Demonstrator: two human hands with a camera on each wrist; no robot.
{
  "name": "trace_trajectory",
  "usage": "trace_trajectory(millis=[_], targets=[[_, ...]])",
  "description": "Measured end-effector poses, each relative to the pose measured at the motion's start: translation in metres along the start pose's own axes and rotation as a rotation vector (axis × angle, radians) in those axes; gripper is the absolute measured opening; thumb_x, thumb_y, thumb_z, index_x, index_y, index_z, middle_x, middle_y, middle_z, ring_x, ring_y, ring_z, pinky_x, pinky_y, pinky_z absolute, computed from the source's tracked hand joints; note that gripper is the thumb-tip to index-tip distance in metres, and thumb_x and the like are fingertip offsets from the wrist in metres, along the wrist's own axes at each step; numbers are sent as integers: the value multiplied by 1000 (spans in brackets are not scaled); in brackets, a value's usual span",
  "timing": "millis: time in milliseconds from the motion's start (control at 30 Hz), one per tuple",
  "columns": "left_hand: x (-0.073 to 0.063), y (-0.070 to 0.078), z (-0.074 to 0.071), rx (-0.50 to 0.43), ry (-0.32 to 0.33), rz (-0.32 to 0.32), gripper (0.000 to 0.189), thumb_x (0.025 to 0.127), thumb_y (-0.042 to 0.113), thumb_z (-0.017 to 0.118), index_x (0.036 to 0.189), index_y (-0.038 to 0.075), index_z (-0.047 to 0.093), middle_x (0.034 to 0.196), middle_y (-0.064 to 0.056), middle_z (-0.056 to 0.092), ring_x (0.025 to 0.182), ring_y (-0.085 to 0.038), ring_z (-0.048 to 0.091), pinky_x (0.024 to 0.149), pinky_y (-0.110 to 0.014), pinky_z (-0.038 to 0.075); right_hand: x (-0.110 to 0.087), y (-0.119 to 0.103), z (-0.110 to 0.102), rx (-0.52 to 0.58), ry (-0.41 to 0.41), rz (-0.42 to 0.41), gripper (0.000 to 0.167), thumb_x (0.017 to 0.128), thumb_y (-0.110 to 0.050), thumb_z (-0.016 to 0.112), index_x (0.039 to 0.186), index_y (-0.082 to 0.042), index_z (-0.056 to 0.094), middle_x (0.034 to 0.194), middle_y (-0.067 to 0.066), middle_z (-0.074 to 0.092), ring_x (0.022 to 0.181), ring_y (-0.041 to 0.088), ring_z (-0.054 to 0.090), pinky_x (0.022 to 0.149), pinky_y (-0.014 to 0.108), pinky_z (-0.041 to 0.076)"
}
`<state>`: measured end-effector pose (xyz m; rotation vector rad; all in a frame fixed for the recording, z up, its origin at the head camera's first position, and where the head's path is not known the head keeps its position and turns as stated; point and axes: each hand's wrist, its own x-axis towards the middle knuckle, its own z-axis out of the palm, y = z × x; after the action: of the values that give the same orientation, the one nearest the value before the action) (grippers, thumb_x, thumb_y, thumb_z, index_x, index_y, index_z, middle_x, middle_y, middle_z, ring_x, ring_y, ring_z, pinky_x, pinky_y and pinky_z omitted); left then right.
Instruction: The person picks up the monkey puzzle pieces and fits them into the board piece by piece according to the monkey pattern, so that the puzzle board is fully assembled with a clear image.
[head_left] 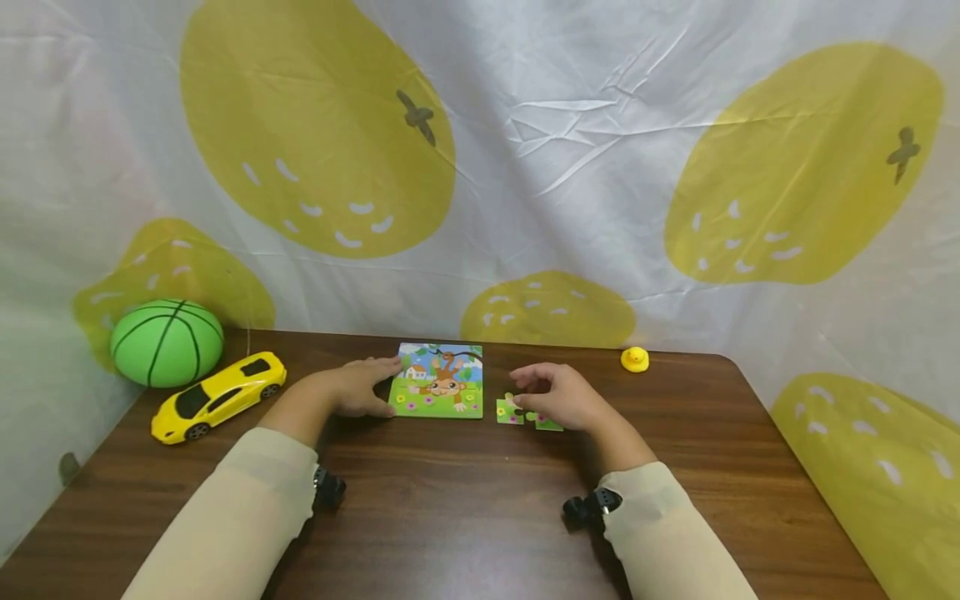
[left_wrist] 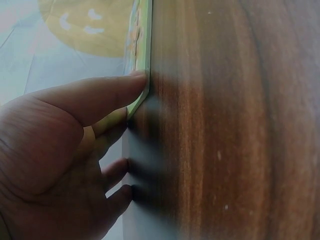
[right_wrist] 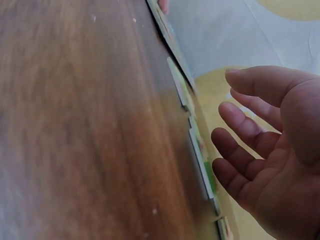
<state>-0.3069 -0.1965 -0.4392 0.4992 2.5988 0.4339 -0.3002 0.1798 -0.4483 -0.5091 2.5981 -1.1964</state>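
A square monkey picture puzzle (head_left: 438, 400) lies flat on the brown table. My left hand (head_left: 354, 388) touches its left side, the thumb by the near corner and the other fingers farther back. In the left wrist view, the thumb (left_wrist: 112, 95) meets the puzzle's edge (left_wrist: 148, 45). To the right of the puzzle lie loose jigsaw pieces, among them a green one with flowers (head_left: 508, 414) and another (head_left: 550, 425) partly under my right hand (head_left: 566, 397). That hand hovers over them with fingers loosely bent; the right wrist view shows nothing between its fingertips.
At the left of the table (head_left: 465, 500) stand a green ball (head_left: 167, 343) and a yellow toy car (head_left: 219, 398). A small yellow duck (head_left: 634, 359) sits near the back edge, right of the pieces. Behind hangs a white cloth (head_left: 562, 192) with yellow fruit prints.
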Motion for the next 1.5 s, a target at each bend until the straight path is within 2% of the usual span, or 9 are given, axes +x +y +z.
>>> trace_trajectory(millis=[133,233,367,500,767,1067,1233,1500], targets=[[0,0,0,-10,0,-8,88,100,41,73,171,14,29,181,-10,20,167,-46,13,134,-67,15,1,4,0,-18,-28,16,42,96,-21,80,135,-11,73,122,11,75,101,19,69,77,30,62],[-1,0,0,-11,-1,-11,88,100,42,73,171,14,29,181,-11,20,167,-47,13,134,-68,15,2,5,1,-57,-42,17,40,94,-19,82,133,-13,75,120,7,76,107,20,67,87,31,59],[0,0,1,-11,-1,-16,88,100,42,73,171,14,29,181,-10,20,167,-46,13,134,-67,15,3,7,1,-111,-52,-7,42,91,-19,85,131,-14,76,122,4,77,113,21,67,100,38,57],[0,0,1,-10,2,-9,88,100,41,73,171,13,30,181,-10,20,167,-46,13,134,-67,15,2,6,1,-140,-69,-19,48,87,-22,90,132,-14,76,125,4,75,117,22,66,107,45,55],[2,2,1,-7,8,-1,87,100,40,73,170,13,31,181,-10,21,167,-47,14,134,-68,15,0,5,0,-194,-92,-40,52,81,-17,93,130,-12,76,123,6,74,117,23,67,108,47,55],[-2,2,1,3,4,-1,88,100,41,74,171,13,30,181,-11,20,166,-48,14,134,-68,16,1,1,2,-198,-93,-27,45,82,-14,92,124,-14,78,121,2,76,112,20,67,104,44,57],[-2,0,2,8,2,3,88,100,41,73,171,12,29,181,-12,20,166,-49,14,134,-68,16,0,-1,4,-205,-94,-6,41,82,-15,92,121,-17,79,123,-1,78,116,20,67,106,45,56],[0,1,1,2,3,3,87,101,41,73,171,13,29,181,-11,20,166,-48,14,134,-68,16,1,-2,2,-214,-67,-17,40,82,-17,90,122,-19,80,115,-2,78,118,23,68,108,49,56]])
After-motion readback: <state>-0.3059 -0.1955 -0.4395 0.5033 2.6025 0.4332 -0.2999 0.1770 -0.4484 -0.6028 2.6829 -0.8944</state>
